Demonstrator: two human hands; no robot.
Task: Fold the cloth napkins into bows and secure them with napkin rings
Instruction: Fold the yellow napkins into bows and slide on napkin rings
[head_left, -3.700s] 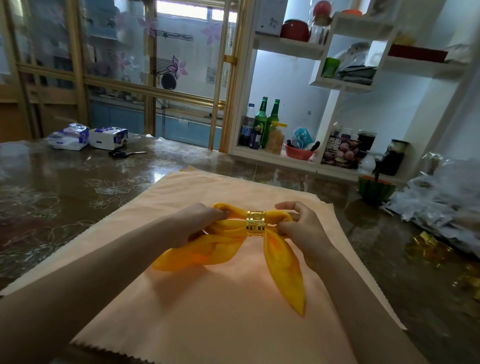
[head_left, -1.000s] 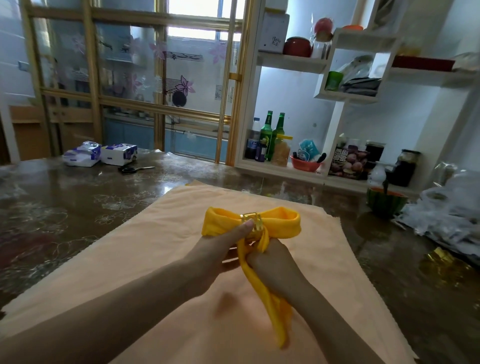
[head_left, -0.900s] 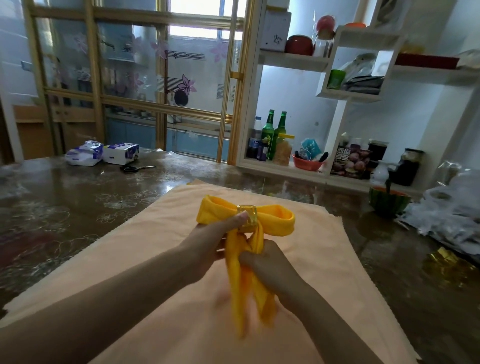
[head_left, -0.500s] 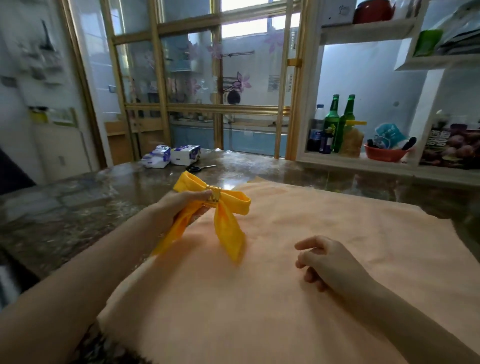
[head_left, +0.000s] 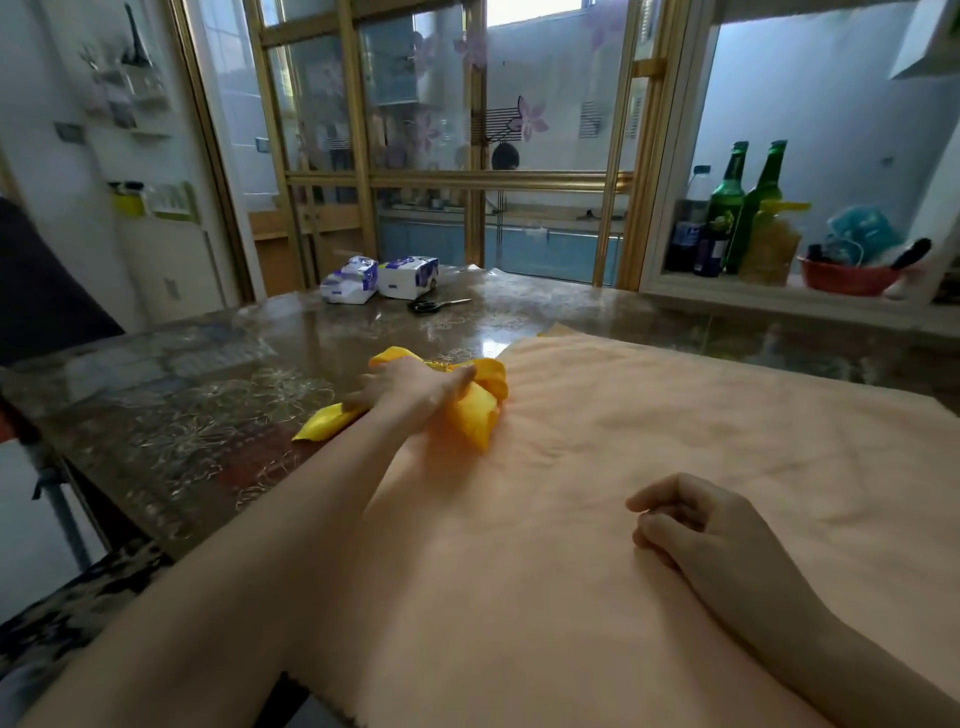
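Gold-framed glass doors (head_left: 493, 156) stand behind a glossy dark table (head_left: 208, 405), beside white shelving (head_left: 779, 299).

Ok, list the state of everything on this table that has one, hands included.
Peach fabric cloth, spread flat on the table.
Yellow cloth napkin, folded into a bow, lying across that cloth's left edge.
Left hand, resting on that napkin; grip unclear.
Right hand, fingers loosely curled, holding nothing.
Black-handled scissors, closed, lying flat.
Two green glass bottles, upright.

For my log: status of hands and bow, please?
Left hand holds yellow cloth napkin bow at edge of peach cloth mat. Right hand empty, resting on mat. Black-handled scissors beyond, apart.
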